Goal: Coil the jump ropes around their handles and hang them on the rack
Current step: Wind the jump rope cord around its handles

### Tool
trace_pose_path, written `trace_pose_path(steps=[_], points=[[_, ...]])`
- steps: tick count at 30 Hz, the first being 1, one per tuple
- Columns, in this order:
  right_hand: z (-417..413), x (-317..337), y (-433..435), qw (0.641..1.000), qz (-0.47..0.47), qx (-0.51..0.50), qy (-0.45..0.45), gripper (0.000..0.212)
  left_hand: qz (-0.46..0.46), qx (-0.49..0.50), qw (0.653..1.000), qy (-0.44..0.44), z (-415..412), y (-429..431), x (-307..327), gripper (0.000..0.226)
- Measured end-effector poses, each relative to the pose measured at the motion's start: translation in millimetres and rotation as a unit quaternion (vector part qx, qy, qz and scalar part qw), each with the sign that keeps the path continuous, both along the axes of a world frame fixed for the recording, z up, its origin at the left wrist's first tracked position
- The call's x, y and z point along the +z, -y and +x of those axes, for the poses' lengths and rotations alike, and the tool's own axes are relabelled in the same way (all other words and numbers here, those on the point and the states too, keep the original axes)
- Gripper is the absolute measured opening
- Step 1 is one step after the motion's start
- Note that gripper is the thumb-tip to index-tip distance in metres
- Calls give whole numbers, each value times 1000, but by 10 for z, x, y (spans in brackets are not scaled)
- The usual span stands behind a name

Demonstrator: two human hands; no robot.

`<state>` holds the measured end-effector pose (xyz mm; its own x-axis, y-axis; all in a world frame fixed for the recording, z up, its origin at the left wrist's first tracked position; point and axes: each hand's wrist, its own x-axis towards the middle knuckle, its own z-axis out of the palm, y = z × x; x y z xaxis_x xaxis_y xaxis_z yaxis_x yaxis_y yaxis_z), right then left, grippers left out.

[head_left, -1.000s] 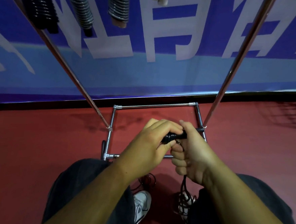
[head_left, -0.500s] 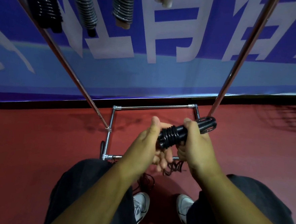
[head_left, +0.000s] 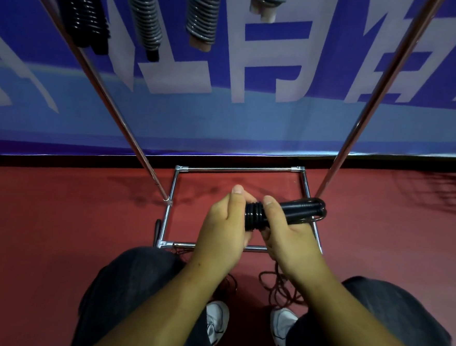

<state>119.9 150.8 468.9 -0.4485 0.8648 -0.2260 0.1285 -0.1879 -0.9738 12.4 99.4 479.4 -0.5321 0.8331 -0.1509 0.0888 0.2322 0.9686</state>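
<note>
A black jump rope (head_left: 256, 215) is wound in tight turns around its handles, which lie level in front of me, with a rope loop sticking out at the right end (head_left: 314, 210). My left hand (head_left: 224, 226) grips the left end of the bundle. My right hand (head_left: 290, 236) holds the middle from below, thumb on top. Above, several coiled ropes hang from the rack: a black one (head_left: 82, 14), a grey one (head_left: 146, 15) and another grey one (head_left: 203, 14). Two slanted chrome poles (head_left: 113, 105) of the rack frame them.
The rack's chrome base frame (head_left: 238, 169) lies on the red floor under my hands. A dark red rope (head_left: 281, 287) lies loose on the floor by my white shoes (head_left: 218, 320). A blue banner (head_left: 252, 115) closes off the back.
More rope has been wound onto the handles and the hanging slack is gone. The bundle has turned level, and my left hand has closed over its left end.
</note>
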Motion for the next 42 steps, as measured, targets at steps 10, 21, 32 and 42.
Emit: trace_pose_path(steps=[10,21,32,42], points=[[11,150,4,998,35,47,4,62,21,-91,995,-46,-75,-2,90,34],[-13,62,-18,980,-145,130,-37,54,11,22,986,-164,-217,-67,17,43],[107,161,-93,946,-275,164,42,67,93,-48,933,-343,-207,-29,-99,24],[202,220,-204,919,-367,144,-11,74,126,-116,884,-435,-182,-39,-128,34]])
